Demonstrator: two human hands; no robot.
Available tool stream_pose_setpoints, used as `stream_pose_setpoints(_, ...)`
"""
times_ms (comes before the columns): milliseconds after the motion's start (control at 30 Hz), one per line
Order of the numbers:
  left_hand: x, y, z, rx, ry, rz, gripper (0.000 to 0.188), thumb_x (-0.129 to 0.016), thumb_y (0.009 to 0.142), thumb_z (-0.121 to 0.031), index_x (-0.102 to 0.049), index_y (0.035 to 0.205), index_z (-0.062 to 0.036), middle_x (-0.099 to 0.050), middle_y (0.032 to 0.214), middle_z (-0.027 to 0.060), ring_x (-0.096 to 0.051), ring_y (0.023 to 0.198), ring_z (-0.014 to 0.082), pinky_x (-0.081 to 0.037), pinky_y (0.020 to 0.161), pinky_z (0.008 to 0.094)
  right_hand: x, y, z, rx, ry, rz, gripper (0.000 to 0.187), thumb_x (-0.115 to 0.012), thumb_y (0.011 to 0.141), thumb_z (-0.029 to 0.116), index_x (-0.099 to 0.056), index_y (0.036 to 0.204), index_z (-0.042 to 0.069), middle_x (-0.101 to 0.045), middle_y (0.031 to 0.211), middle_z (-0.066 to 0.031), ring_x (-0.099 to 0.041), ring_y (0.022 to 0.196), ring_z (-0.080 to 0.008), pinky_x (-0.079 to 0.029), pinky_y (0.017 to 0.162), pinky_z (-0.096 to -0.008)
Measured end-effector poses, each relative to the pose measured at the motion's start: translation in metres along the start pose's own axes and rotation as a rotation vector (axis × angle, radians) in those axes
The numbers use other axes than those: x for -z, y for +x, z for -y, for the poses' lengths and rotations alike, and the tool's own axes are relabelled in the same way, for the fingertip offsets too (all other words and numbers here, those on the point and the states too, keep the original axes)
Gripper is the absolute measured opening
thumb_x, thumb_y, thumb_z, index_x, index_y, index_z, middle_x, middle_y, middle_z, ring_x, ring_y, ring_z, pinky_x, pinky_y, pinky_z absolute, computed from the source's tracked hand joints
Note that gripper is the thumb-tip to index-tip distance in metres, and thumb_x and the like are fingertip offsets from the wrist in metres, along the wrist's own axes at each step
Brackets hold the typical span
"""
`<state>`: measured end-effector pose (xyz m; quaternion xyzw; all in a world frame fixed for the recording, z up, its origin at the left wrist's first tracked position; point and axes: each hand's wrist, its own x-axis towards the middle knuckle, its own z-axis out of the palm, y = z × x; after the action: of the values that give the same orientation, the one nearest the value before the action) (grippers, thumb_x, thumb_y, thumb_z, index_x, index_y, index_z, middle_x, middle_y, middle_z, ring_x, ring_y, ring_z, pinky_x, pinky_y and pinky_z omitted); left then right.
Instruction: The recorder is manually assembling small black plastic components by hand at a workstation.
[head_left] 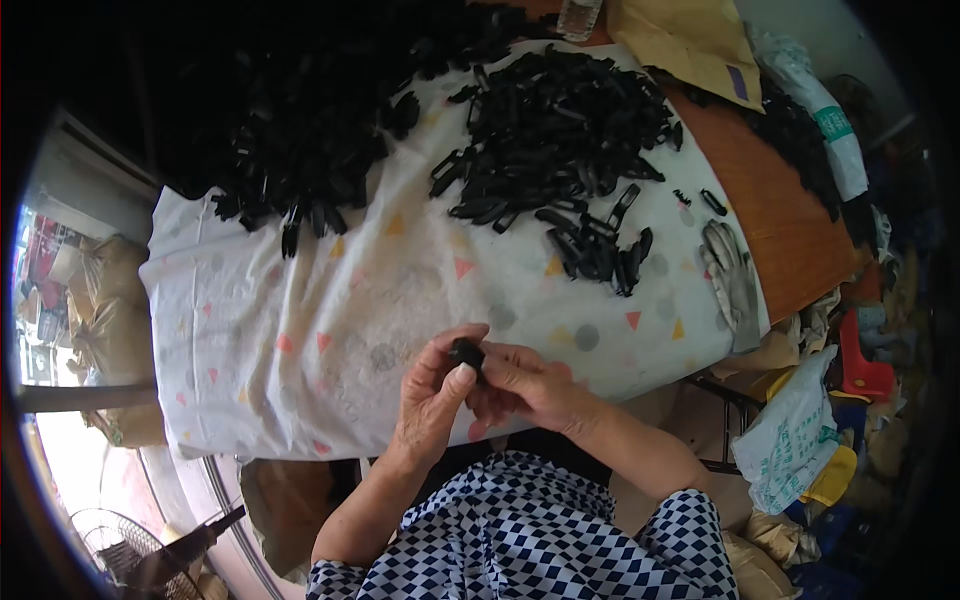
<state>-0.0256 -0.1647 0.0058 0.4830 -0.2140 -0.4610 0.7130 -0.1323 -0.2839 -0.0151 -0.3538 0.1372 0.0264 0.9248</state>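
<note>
Close to the table's near edge, a small black plastic part [467,353] is pinched between my two hands. My left hand [430,395] is closed on it, with the thumb pressed along its side. The fingers of my right hand [524,385] close on it from the other side and cover some of it, so its full shape is hidden. Beyond my hands lies a heap of black plastic parts [560,135], long and narrow like clips. A second, darker heap [300,150] spreads at the far left.
A patterned white cloth [400,400] covers most of the wooden table [790,225]. Grey gloves [732,280] lie by its right edge. A brown paper bag [690,45] rests at the back right. Plastic bags [790,435] and a red stool [865,360] stand right. A fan [125,560] is lower left.
</note>
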Motion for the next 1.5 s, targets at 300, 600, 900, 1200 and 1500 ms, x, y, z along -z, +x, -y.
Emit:
stream_pose_setpoints(300,-0.001,0.038,0.015,0.034,0.029,0.087,0.036,-0.057,0.095,-0.036,-0.060,0.111,-0.0041,-0.060,0.120,0.0078,-0.050,0.077,0.0063,-0.044,0.067,0.0211,0.006,-0.002,0.025,0.049,-0.153,-0.150,0.034,-0.047,0.099,0.039,-0.055,0.097,0.006,-0.059,0.082,-0.0031,-0.061,0.065,-0.0109,-0.045,0.053,-0.0211)
stream_pose_setpoints(600,-0.016,0.077,0.020,0.148,-0.002,0.260,0.040,-0.058,0.094,-0.038,-0.059,0.113,-0.0035,-0.055,0.124,0.0080,-0.059,0.082,0.0108,-0.051,0.064,0.0240,0.030,-0.010,0.034,0.164,-0.228,-0.254,0.033,-0.043,0.102,0.035,-0.055,0.104,0.004,-0.055,0.080,-0.0014,-0.055,0.061,-0.0082,-0.041,0.050,-0.0202)
stream_pose_setpoints(900,0.001,0.087,0.034,0.090,0.052,0.407,0.037,-0.057,0.094,-0.035,-0.060,0.113,-0.0028,-0.047,0.132,0.0116,-0.057,0.097,0.0164,-0.051,0.078,0.0291,0.035,-0.012,0.037,0.189,-0.368,-0.238,0.045,-0.043,0.101,0.034,-0.045,0.137,0.007,-0.053,0.084,0.0006,-0.051,0.061,-0.0069,-0.039,0.052,-0.0201)
stream_pose_setpoints(1200,0.002,0.087,0.033,0.064,0.056,0.360,0.037,-0.053,0.096,-0.035,-0.059,0.111,-0.0019,-0.048,0.130,0.0119,-0.057,0.097,0.0164,-0.048,0.085,0.0305,0.035,-0.002,0.032,0.265,-0.417,-0.313,0.039,-0.045,0.100,0.032,-0.049,0.130,0.007,-0.054,0.075,0.0002,-0.048,0.058,-0.0062,-0.039,0.051,-0.0209)
stream_pose_setpoints(1500,0.005,0.093,0.027,0.046,-0.009,0.122,0.028,-0.048,0.099,-0.031,-0.054,0.101,-0.0036,-0.062,0.106,0.0110,-0.057,0.098,0.0165,-0.044,0.087,0.0309,0.107,-0.047,0.131,0.498,-1.330,-0.845,0.028,-0.068,0.085,0.021,-0.057,0.105,0.005,-0.061,0.091,-0.0052,-0.059,0.074,-0.0129,-0.050,0.065,-0.0303)
